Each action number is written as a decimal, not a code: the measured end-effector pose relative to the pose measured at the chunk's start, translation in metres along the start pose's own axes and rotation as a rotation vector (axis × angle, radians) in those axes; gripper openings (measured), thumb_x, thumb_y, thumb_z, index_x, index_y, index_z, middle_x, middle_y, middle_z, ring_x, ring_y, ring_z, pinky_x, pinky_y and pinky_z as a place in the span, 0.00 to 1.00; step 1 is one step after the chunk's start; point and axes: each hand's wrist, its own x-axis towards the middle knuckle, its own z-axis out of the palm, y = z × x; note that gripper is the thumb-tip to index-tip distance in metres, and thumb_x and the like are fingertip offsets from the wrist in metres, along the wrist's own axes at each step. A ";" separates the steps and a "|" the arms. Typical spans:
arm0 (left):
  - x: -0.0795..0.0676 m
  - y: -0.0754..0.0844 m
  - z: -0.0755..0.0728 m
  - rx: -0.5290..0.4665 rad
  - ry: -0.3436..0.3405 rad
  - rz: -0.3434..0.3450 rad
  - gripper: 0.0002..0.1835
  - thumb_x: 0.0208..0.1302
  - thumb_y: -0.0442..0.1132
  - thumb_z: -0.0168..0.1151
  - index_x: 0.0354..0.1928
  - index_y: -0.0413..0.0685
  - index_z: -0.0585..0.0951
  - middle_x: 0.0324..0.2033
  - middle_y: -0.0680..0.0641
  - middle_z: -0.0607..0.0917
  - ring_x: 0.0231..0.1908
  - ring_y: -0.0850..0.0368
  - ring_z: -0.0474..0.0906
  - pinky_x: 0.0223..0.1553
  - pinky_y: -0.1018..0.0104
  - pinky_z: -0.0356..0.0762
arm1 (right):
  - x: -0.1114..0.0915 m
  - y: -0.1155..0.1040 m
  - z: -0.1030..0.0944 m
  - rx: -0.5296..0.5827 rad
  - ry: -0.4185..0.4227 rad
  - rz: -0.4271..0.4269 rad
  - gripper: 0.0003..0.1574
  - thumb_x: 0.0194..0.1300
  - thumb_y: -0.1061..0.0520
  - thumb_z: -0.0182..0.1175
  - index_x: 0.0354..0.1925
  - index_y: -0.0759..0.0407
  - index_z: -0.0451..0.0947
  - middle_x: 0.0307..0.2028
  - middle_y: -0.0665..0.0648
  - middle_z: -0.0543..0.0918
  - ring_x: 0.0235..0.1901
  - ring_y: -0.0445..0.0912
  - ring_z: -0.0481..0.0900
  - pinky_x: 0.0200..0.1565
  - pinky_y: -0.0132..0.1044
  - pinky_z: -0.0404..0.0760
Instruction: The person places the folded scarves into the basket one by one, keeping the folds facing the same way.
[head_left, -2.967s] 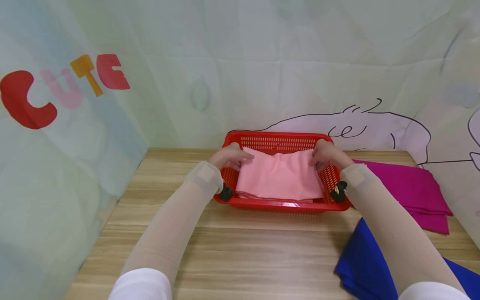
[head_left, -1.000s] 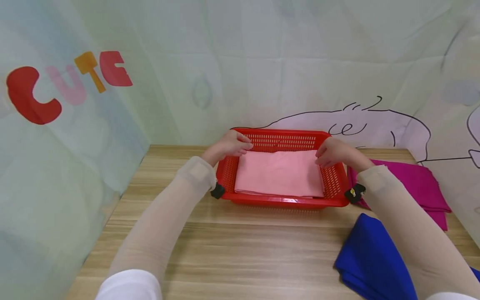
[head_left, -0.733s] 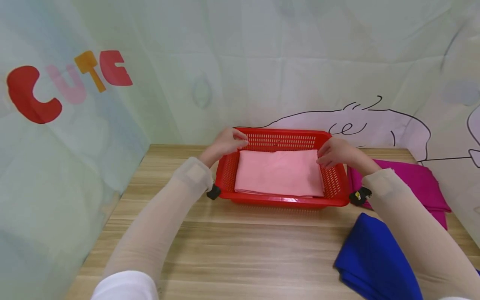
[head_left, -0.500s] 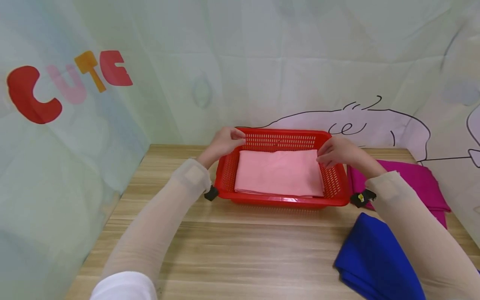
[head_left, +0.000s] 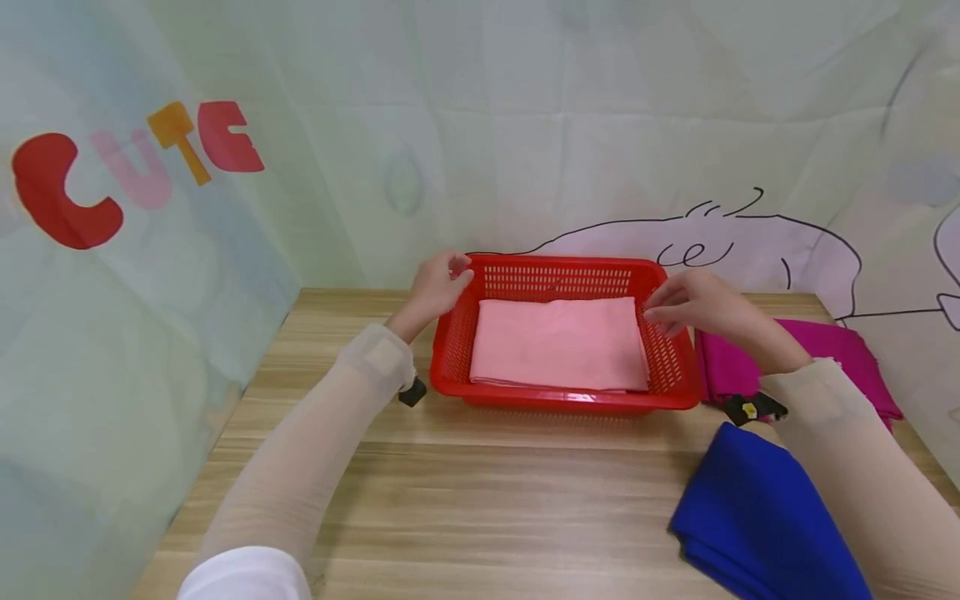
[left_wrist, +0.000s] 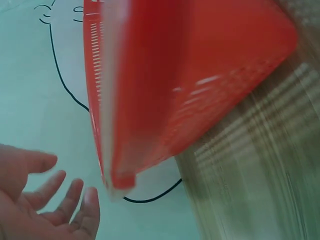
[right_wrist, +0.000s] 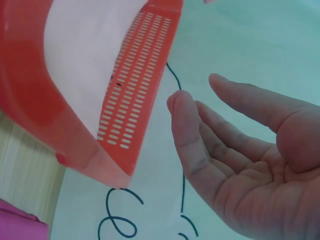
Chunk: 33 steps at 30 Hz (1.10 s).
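A folded pink cloth point(head_left: 558, 343) lies flat inside the red plastic basket point(head_left: 570, 400), which has slotted walls. My left hand point(head_left: 438, 286) hovers by the basket's back left corner; the left wrist view shows its fingers point(left_wrist: 67, 200) relaxed and apart from the rim. Over the right end of the basket is my right hand point(head_left: 701, 304). In the right wrist view its thumb and fingers point(right_wrist: 187, 130) are loosely bent with a gap between them, holding nothing. Pale sleeves with small black devices at the wrists cover both forearms.
A folded magenta cloth point(head_left: 840, 358) lies right of the basket, partly behind my right forearm. Nearer me is a folded blue cloth point(head_left: 757, 508), also partly covered by that arm. Printed fabric walls point(head_left: 510, 167) enclose the wooden table point(head_left: 480, 500) at the back and sides.
Both hands held the pink cloth's sides at first, then let go. The left has drawn away leftward and the right has moved rightward and up. The cloth stays flat in the basket.
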 end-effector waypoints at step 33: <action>-0.008 -0.039 0.014 -0.020 0.029 -0.093 0.27 0.80 0.44 0.41 0.70 0.29 0.61 0.52 0.32 0.78 0.49 0.41 0.79 0.53 0.51 0.79 | -0.096 -0.003 0.006 -0.138 0.066 -0.087 0.14 0.64 0.58 0.69 0.44 0.67 0.82 0.32 0.54 0.86 0.29 0.44 0.84 0.31 0.33 0.84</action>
